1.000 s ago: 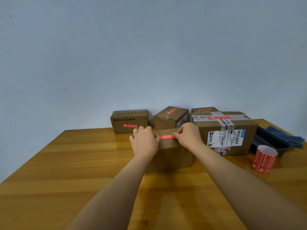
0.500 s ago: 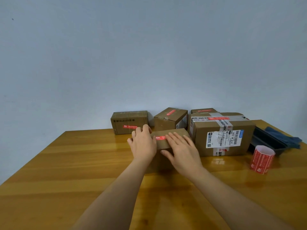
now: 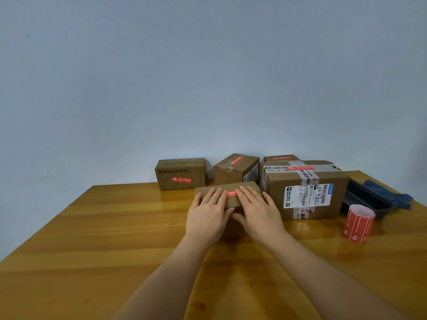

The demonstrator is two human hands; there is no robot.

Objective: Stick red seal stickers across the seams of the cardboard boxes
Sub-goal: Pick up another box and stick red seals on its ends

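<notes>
A small cardboard box (image 3: 203, 191) lies on the wooden table (image 3: 104, 239) in front of me. A red seal sticker (image 3: 231, 193) shows on its top between my hands. My left hand (image 3: 208, 213) and my right hand (image 3: 256, 210) lie flat on the box top with straight fingers, pressing on either side of the sticker. Both thumbs reach down the box's near face. A roll of red seal stickers (image 3: 357, 223) stands upright at the right.
Behind stand a sealed box (image 3: 180, 173) at the left, a tilted box (image 3: 234, 168) in the middle and a large taped box (image 3: 307, 188) with a shipping label. A black tray (image 3: 367, 200) and blue cloth (image 3: 390, 197) lie at the far right.
Both hands went from pinching the sticker at the box's upper edge to lying flat on the top. The box now lies lower and flatter, and the view dipped slightly.
</notes>
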